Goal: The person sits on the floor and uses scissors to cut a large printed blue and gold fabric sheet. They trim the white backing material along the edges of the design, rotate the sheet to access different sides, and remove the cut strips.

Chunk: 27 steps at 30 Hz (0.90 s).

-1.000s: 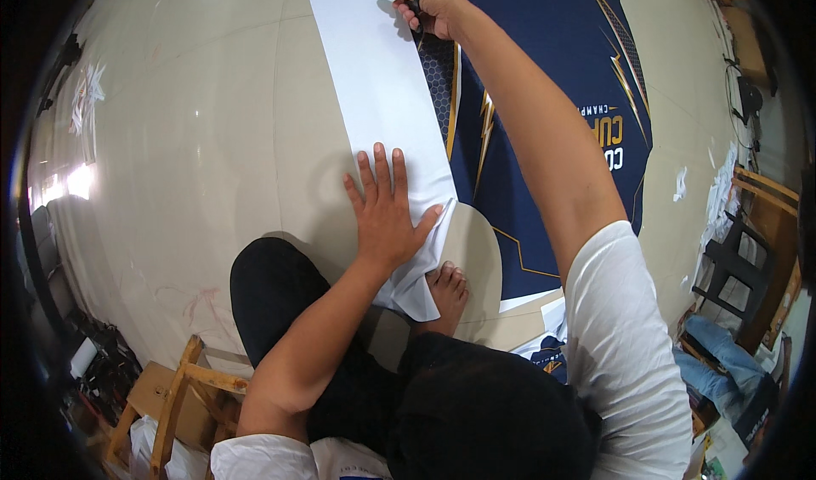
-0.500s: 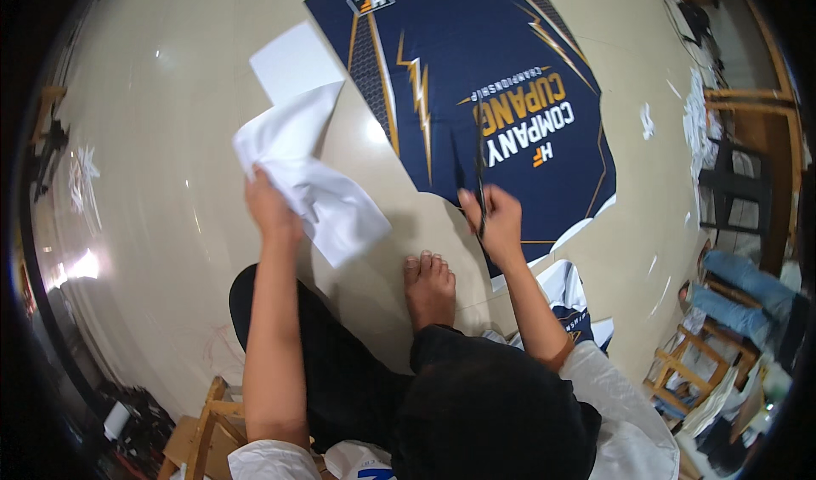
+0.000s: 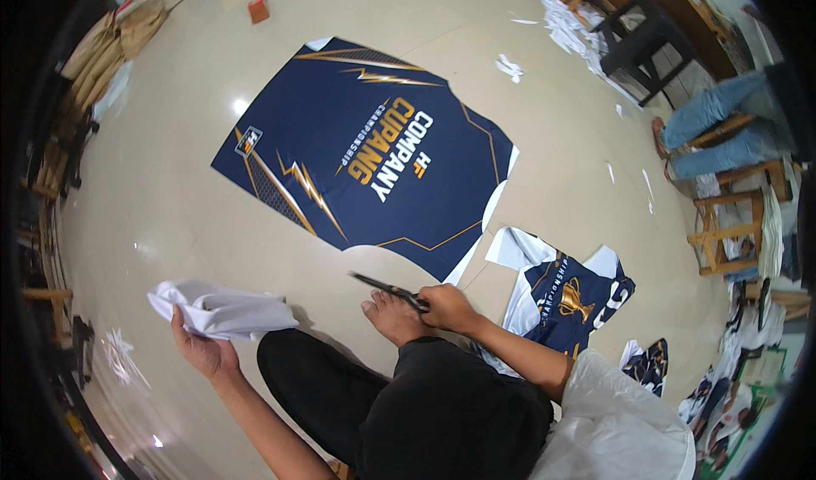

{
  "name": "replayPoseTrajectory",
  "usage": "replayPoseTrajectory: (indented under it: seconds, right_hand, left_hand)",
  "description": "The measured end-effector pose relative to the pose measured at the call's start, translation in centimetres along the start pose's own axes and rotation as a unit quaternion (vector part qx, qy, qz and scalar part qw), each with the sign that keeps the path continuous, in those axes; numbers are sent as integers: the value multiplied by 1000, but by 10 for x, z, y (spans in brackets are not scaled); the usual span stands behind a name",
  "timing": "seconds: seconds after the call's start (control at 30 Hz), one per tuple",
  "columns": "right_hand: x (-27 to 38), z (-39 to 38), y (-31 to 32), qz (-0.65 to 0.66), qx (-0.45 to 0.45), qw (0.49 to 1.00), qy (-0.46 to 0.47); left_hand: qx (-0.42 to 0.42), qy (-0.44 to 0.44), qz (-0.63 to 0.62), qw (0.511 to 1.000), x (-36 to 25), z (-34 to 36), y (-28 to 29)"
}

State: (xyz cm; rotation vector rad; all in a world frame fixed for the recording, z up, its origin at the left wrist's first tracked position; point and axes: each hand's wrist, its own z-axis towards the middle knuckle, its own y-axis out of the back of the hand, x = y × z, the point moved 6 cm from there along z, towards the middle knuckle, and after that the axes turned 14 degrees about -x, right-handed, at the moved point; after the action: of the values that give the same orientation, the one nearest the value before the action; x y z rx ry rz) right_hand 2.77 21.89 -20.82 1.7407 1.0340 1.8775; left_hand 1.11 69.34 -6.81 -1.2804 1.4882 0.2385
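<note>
Scissors (image 3: 378,285) are clasped in the right hand (image 3: 448,308), its fingers curled tight round the handles; the tool's long axis slants across our view, blades pointing to the upper left, over the bare foot (image 3: 395,319); we see the blades as one dark strip and cannot tell whether they are parted; white fabric (image 3: 225,310) is bunched in the left hand (image 3: 204,352), near the black-trousered knee (image 3: 293,361); its long axis lies roughly left to right; we see the grip clamped on its near edge, though some digits are hidden behind the folds.

Flat on the tiled floor (image 3: 153,217), beyond the scissors, we find the navy jersey panel (image 3: 365,153); its long axis runs from upper left to lower right, straight hem at the upper left, curved neckline at the lower right; to the right of its lower corner lies a rumpled navy-and-white jersey piece (image 3: 574,297) with a gold trophy print; farther off we see a co-worker's jeans (image 3: 714,119).
</note>
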Motion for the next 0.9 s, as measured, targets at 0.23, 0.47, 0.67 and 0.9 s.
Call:
replayPoseTrajectory:
  seconds: [0.23,0.47,0.67,0.9]
  right_hand:
    - [55,39,-34,-27,42,998,-30]
    - [86,50,-60,-82,89,989,83]
    - [73,69,-47,39,219,974,35]
    - [87,67,11,485,43,855,-181]
  left_hand:
    - [13,-79,60,995,-18,-68,-76]
    - [199,43,190,960,40,-141,-122]
    - [394,-16,447,803,102,-150,-126]
    - [547,-2,429,719,165,-142,-147]
